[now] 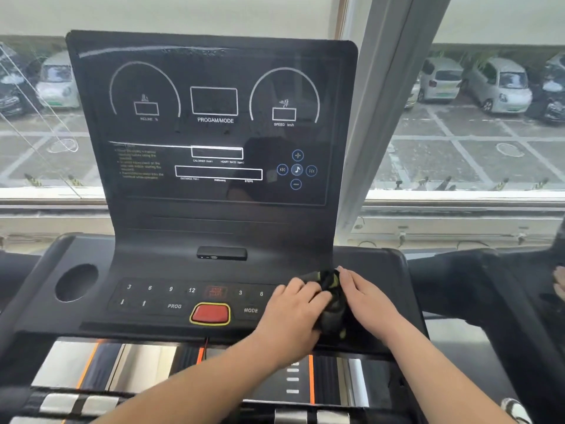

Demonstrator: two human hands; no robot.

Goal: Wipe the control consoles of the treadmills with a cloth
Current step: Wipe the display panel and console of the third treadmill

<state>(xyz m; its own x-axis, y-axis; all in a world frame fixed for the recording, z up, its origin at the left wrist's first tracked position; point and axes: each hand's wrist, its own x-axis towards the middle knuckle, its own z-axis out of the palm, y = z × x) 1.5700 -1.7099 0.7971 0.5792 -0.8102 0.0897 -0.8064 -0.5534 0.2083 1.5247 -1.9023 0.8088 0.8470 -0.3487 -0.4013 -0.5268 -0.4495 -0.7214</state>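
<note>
Step in hand: I am wiping the lower key strip [183, 298] of the treadmill console [171, 264], working at its right end.
Cloth position: the cloth [331, 307], dark with yellow-green edging, is lying bunched on the right end of the key strip, between my two hands and touching both.
Left hand: my left hand [293, 304] is gripping the cloth's left side, fingers curled onto it with the tips hidden in the folds.
Right hand: my right hand [365, 296] is pressing against the cloth's right side, fingers nearly straight and close together, closed round nothing.
Progress, judged: I am rating this console as part done. The upright display panel [214, 127] is showing a pale streak along its top edge, so I am judging it not finished.
Next move, judged: I am expecting to sweep the cloth left across the keys, which calls for light, flat pressure past the red stop button [210, 313] so that nothing gets pressed.
Count, task items: I am counting one cloth, two hands, and one console fully in view.
Count, fittings: I am counting one display panel, one key strip, one red stop button, one cup well [76, 283] and one port block [221, 253].
Not determinable: I am unable to say whether the dark bar at the right edge belongs to a second treadmill.
</note>
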